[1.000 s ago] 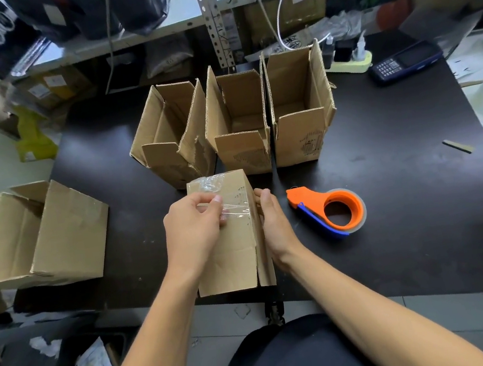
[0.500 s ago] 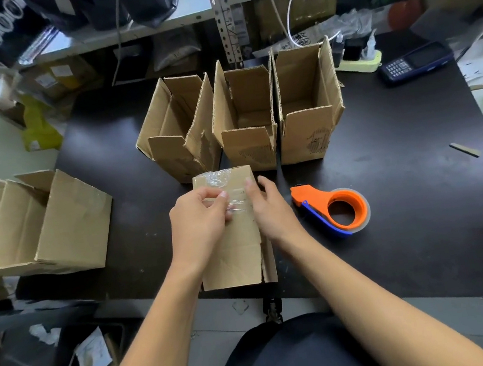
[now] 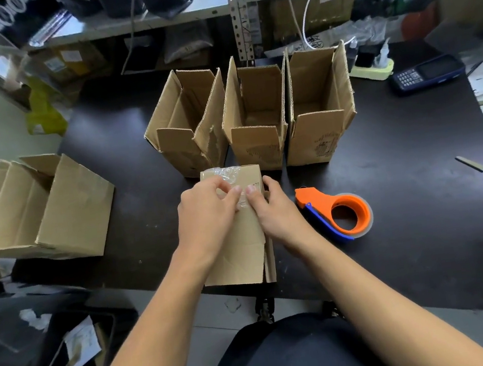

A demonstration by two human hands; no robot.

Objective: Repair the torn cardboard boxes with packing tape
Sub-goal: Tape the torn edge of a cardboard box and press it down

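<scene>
Flattened cardboard box (image 3: 242, 244) with clear tape (image 3: 226, 174), three open boxes (image 3: 256, 119) behind

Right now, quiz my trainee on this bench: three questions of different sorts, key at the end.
1. True or false: the tape dispenser lies on the table, untouched by either hand.
2. How many open boxes stand upright in the row behind the flat box? A) two B) three C) five
3. Fill in: both the left hand and the right hand press clear ____ onto the flat box.

Key: 1 true; 2 B, the three upright boxes; 3 tape.
</scene>
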